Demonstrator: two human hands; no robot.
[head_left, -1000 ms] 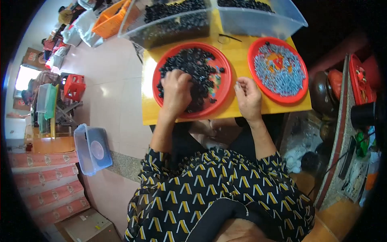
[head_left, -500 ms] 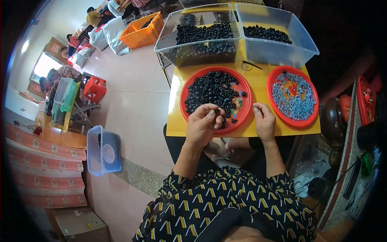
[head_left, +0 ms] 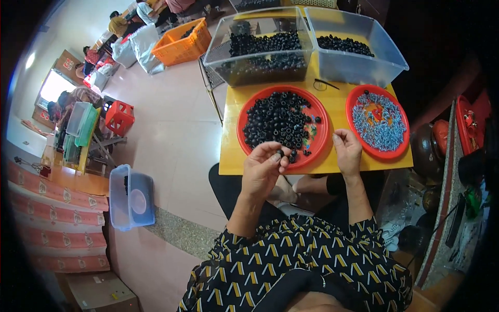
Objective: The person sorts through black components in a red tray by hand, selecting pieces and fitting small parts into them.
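Between the thumb and fingers of my left hand (head_left: 262,169) is a small black ring-like piece (head_left: 280,153). That hand hovers over the near edge of a red round tray (head_left: 326,136), which bears a heap of black ring-like pieces (head_left: 275,119). My right hand (head_left: 348,154) is pinched just right of this tray; whatever its fingertips hold, if anything, is too small to make out. Right of it lies a second red tray (head_left: 351,117), spread with many tiny blue-grey pieces (head_left: 389,130).
Two clear plastic bins (head_left: 260,70) (head_left: 387,57) with black pieces stand at the table's far side. Glasses (head_left: 326,83) lie before them on the yellow table (head_left: 338,104). An orange crate (head_left: 179,47), a red stool (head_left: 120,116) and a bluish bin (head_left: 132,200) stand leftward. People sit farther off.
The view has shifted slightly. The black piece in my left fingers shows more clearly now. My right hand stays pinched and sits a little closer to the right tray.
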